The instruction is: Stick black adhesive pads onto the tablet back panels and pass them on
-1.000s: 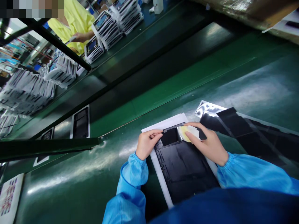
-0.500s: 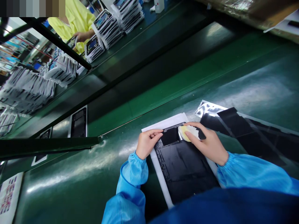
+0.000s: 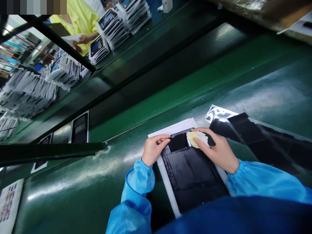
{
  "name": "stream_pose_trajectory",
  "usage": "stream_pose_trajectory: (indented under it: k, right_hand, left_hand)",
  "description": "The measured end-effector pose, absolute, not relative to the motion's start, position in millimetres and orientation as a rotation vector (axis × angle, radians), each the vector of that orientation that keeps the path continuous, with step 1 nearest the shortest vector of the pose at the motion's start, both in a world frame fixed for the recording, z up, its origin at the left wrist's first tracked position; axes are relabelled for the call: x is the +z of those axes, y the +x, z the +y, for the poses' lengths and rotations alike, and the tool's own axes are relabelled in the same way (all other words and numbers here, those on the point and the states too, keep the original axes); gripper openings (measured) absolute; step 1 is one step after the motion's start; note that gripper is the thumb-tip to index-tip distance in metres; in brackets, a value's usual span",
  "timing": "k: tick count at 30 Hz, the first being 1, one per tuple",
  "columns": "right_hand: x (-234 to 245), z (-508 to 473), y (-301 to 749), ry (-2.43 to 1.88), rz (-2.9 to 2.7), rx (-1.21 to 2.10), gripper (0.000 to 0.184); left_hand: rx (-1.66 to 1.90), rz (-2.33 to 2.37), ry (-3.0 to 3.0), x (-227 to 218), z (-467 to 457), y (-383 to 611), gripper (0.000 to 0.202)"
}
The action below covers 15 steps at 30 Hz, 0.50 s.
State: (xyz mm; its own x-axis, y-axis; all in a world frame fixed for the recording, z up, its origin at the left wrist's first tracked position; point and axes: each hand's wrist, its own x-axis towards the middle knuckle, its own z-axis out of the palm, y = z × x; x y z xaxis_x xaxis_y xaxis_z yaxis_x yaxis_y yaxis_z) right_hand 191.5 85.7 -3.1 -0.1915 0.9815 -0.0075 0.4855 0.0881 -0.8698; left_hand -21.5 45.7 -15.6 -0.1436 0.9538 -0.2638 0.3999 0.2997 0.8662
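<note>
We've got the black panel [image 3: 195, 175] on a white sheet [image 3: 184, 123], long axis pointing away, leaning left; our left hand [image 3: 153, 148] is closed at its far-left corner, our right hand [image 3: 218, 148] gripping a yellow-white pad [image 3: 198, 139].

Near end of tablet [image 3: 195, 172] hidden behind clothing [image 3: 234, 216]; pad [image 3: 200, 137] partly covered by right hand [image 3: 218, 149], can't tell if left hand [image 3: 153, 149] pinches anything. Black sheets [image 3: 265, 146] cut off at right edge, card [image 3: 18, 195] at left edge, its print too blurred to read. Far left, stacks [image 3: 29, 92] cut off, beam [image 3: 51, 152] hides part of a panel [image 3: 45, 139].
</note>
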Motion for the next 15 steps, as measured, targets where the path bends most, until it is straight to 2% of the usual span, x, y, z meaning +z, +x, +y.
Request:
stream_pose_trajectory:
  k: [15]
  right_hand:
    - [-5.6, 84.2, 189.6, -1.417, -1.904, 0.845, 0.023]
  left_hand:
    - [0.752, 1.761, 1.385, -17.1, 43.6, -20.6, 0.019]
